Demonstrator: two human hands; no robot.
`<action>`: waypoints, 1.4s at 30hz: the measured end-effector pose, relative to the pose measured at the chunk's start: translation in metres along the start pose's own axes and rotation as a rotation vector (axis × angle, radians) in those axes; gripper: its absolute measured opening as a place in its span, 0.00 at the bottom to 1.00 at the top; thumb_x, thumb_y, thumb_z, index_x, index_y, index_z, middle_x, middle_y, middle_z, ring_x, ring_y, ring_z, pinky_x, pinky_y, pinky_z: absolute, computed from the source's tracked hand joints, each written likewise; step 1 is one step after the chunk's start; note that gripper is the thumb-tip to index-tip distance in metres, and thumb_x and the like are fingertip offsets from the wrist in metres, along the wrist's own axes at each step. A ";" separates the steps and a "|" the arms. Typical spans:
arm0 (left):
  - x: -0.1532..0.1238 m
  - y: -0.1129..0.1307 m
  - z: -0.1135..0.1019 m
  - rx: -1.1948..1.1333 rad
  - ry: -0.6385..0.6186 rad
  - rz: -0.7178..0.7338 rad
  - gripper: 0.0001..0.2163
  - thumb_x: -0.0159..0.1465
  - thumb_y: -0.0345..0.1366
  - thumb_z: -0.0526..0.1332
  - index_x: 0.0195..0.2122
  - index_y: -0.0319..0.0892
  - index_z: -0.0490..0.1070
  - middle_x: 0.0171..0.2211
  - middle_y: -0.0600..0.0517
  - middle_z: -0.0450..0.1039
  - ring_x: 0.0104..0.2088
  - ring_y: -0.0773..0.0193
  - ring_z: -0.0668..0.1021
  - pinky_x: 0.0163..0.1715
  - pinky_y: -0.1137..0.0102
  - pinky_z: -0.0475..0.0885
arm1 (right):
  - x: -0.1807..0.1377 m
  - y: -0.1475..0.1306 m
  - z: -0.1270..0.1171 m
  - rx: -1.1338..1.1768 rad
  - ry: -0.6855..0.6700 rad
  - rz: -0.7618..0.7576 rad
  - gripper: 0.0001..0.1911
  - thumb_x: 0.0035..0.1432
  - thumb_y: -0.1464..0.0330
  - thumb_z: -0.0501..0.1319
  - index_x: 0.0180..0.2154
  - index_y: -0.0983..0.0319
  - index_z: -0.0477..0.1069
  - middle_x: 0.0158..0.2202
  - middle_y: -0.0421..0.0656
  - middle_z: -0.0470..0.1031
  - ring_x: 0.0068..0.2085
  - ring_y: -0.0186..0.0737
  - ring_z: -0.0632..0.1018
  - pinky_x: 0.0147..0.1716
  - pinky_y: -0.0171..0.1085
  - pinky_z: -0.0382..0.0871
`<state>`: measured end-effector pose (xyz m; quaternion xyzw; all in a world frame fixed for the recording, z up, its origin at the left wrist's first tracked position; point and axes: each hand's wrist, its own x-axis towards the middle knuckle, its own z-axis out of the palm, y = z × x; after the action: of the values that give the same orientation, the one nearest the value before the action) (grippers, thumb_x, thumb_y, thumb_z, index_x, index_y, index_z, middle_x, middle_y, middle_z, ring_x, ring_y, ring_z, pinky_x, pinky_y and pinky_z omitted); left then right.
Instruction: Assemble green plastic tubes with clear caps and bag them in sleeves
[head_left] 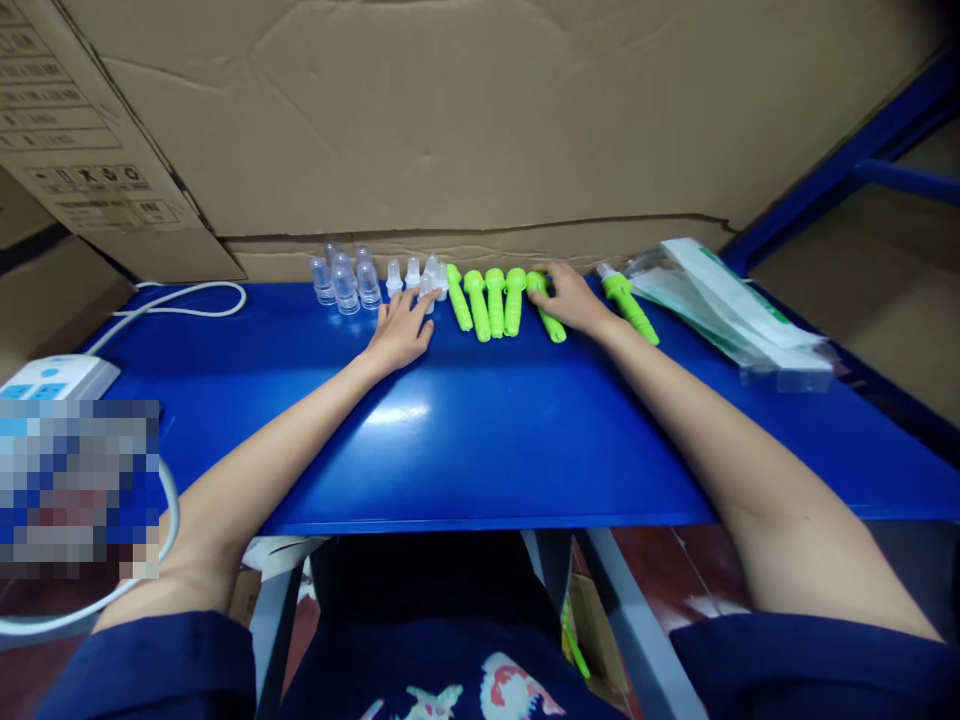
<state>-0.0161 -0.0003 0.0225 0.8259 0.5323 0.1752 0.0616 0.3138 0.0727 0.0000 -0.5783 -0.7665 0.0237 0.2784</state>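
Note:
My left hand [403, 330] lies with its fingers stretched out and apart, fingertips at a cluster of small translucent white pieces [412, 272]. Left of them stand several clear domed plastic caps [345, 284]. My right hand [574, 298] closes round the upper part of a bright green ribbed handle [553, 325], whose lower end rests on the blue table. Between the hands lies a row of similar green handles [495, 303]. To the right of my right hand, another green handle [634, 308] has a clear cap at its top end.
The blue table [480, 430] backs onto a cardboard sheet [487, 120]. Flat packages in clear plastic [742, 310] lie at the right. A white power strip [64, 375] and its cable [195, 312] are at the left. A blue metal frame [840, 170] borders the right.

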 end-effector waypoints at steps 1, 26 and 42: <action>-0.001 0.001 -0.001 0.005 0.016 0.013 0.27 0.73 0.33 0.55 0.74 0.44 0.60 0.69 0.37 0.64 0.70 0.41 0.65 0.67 0.43 0.62 | 0.000 -0.001 0.001 -0.003 0.009 0.024 0.31 0.58 0.61 0.61 0.60 0.68 0.69 0.61 0.63 0.75 0.63 0.65 0.76 0.67 0.60 0.67; 0.000 -0.009 0.003 -0.305 0.276 0.103 0.14 0.65 0.37 0.72 0.49 0.43 0.73 0.42 0.50 0.81 0.39 0.58 0.82 0.45 0.64 0.76 | -0.007 -0.022 0.008 -0.034 0.194 0.125 0.31 0.58 0.69 0.59 0.62 0.70 0.68 0.61 0.62 0.75 0.64 0.60 0.75 0.68 0.57 0.64; 0.011 -0.023 0.016 -0.649 0.408 0.085 0.24 0.68 0.62 0.63 0.51 0.47 0.71 0.42 0.49 0.81 0.34 0.63 0.82 0.39 0.65 0.79 | -0.027 -0.065 -0.023 -0.020 0.232 -0.207 0.35 0.70 0.55 0.51 0.73 0.61 0.61 0.70 0.57 0.67 0.72 0.60 0.67 0.69 0.62 0.66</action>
<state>-0.0259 0.0211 0.0037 0.7331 0.4157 0.4976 0.2053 0.2725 0.0205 0.0322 -0.4978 -0.7850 -0.0797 0.3601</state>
